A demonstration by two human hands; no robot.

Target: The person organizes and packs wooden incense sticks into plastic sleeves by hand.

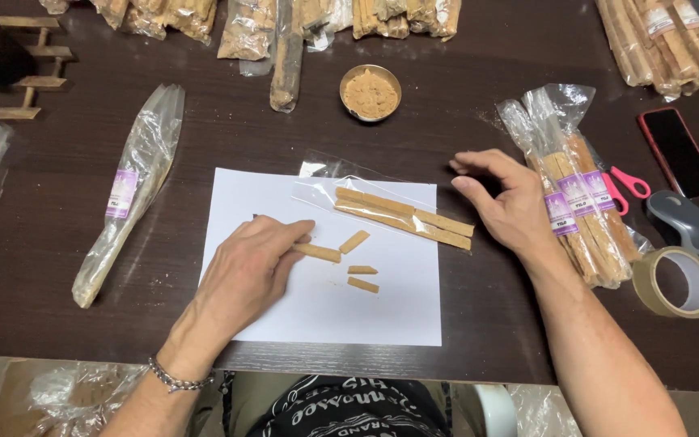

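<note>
A dark brown wooden table (58,243) fills the view, its far edge lined with clear bags of tan sticks that are cut off at the top. At left lies a long clear plastic bag with a purple label (127,194), almost empty. A white paper sheet (382,316) sits at centre. The left hand (248,271) rests on it, fingers pressed together, fingertips on a short tan wooden stick piece (319,253) whose near end is hidden beneath them; its long axis runs left to right, tilting slightly downward. Three smaller pieces lie just beside it. The right hand (511,202) hovers with fingers curled and spread, near longer sticks in a clear sleeve (402,214)
</note>
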